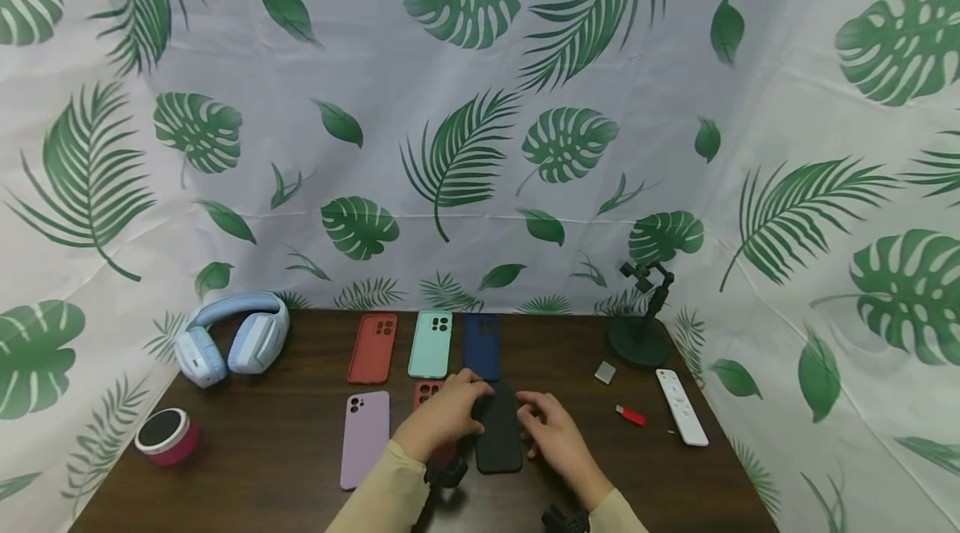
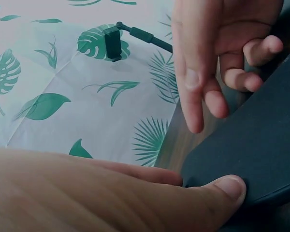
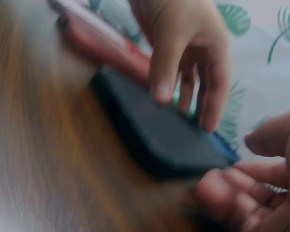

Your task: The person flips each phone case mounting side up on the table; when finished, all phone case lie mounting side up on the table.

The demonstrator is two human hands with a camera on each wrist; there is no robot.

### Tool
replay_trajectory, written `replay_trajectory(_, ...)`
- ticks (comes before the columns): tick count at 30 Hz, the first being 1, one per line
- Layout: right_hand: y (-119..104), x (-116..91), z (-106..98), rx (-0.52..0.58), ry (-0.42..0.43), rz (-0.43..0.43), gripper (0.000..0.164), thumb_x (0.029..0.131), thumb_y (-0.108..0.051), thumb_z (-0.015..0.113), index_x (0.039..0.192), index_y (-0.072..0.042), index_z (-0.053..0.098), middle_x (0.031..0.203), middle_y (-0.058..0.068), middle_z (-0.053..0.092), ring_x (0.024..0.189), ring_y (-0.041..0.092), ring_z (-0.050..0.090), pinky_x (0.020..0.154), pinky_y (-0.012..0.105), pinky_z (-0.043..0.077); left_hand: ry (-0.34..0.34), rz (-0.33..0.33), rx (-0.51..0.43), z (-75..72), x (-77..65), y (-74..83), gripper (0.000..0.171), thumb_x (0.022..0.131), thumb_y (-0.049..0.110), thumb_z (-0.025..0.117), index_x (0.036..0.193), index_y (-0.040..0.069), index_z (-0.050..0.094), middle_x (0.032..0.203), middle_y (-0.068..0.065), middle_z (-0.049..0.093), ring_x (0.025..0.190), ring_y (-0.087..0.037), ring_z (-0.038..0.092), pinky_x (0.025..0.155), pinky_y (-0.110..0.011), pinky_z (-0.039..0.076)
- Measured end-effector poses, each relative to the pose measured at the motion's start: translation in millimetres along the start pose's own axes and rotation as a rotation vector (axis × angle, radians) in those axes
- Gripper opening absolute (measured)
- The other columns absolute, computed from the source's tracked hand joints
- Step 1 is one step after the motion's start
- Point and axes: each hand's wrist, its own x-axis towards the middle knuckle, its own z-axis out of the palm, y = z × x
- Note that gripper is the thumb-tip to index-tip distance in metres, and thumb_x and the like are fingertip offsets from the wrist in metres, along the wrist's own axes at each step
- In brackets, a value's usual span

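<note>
Slightly right of centre in the head view, a black phone case (image 1: 498, 437) lies on the dark wooden table. My left hand (image 1: 444, 416) reaches over from its left side and pinches it. In the left wrist view the thumb presses on the flat face of the case (image 2: 253, 140), while a finger passes behind its edge. On the other side, my right hand (image 1: 555, 433) is close by the right edge, fingers loosely bent and holding nothing. The right wrist view is blurred; there the right hand (image 3: 266, 193) appears near one end of the case (image 3: 159, 130).
Red (image 1: 372, 348), mint (image 1: 431, 345), blue (image 1: 482, 343) and lilac (image 1: 365, 440) phone cases lie around; another red one (image 1: 427, 390) is partly under the left arm. Headphones (image 1: 258, 341) and a round speaker (image 1: 167, 435) stand left; a stand (image 1: 637, 340), USB stick (image 1: 631, 415) and white remote (image 1: 682, 408) are right.
</note>
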Motion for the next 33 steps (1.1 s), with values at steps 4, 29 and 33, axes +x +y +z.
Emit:
replay_trajectory(4,6.4,1.7,0.0,0.035,0.013,-0.002,0.035,0.102,-0.034,0.061,0.13,-0.014,0.066,0.108,0.012,0.064,0.075,0.02,0.066,0.05,0.039,0.057,-0.02,0.007,0.033,-0.4,1.3,-0.1,0.058,0.081,0.025,0.087,0.135,0.017,0.065,0.134,-0.006,0.056,0.12,-0.024,0.054,0.094,-0.039,0.054)
replay_trajectory(29,3.0,0.3,6.9,-0.054,0.062,-0.026,0.029,0.102,-0.031,0.062,0.125,-0.016,0.07,0.105,0.006,0.062,0.073,0.017,0.063,0.047,0.034,0.055,-0.063,0.012,0.073,-6.6,-1.6,6.0,0.061,0.084,0.014,0.083,0.141,0.009,0.06,0.146,-0.014,0.049,0.13,-0.029,0.052,0.097,-0.04,0.054)
replay_trajectory(33,1.6,0.5,7.5,-0.056,0.064,-0.04,0.027,0.102,-0.03,0.062,0.124,-0.016,0.069,0.105,0.006,0.061,0.072,0.016,0.062,0.045,0.033,0.054,-0.056,0.007,0.067,-6.5,-2.0,6.4,0.061,0.084,0.013,0.083,0.14,0.01,0.061,0.146,-0.014,0.049,0.13,-0.029,0.052,0.095,-0.039,0.054)
